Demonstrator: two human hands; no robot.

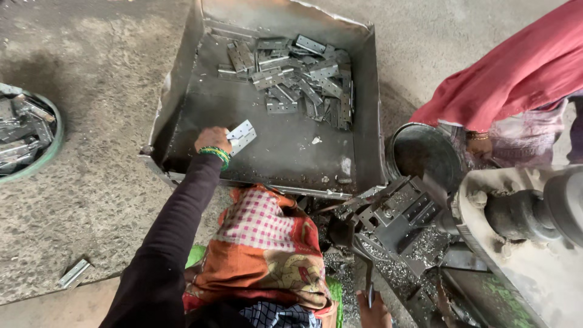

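Observation:
My left hand (pixel 212 139), with green bangles at the wrist, reaches into a large metal tray (pixel 181 91) and grips a silver metal hinge (pixel 242 135) just above the tray floor. A heap of similar hinges (pixel 296 76) lies at the tray's far side. My right hand (pixel 373 310) shows at the bottom edge, closed around a dark metal lever (pixel 369 285) of the machine. A patterned orange and checked cloth covers my lap.
A press machine (pixel 413 222) with metal shavings stands at right. A round metal bucket (pixel 425 152) sits beside it. Another person in a red garment (pixel 516 76) crouches at upper right. A green-rimmed basin of parts (pixel 24 136) sits left. One loose hinge (pixel 74 273) lies on the floor.

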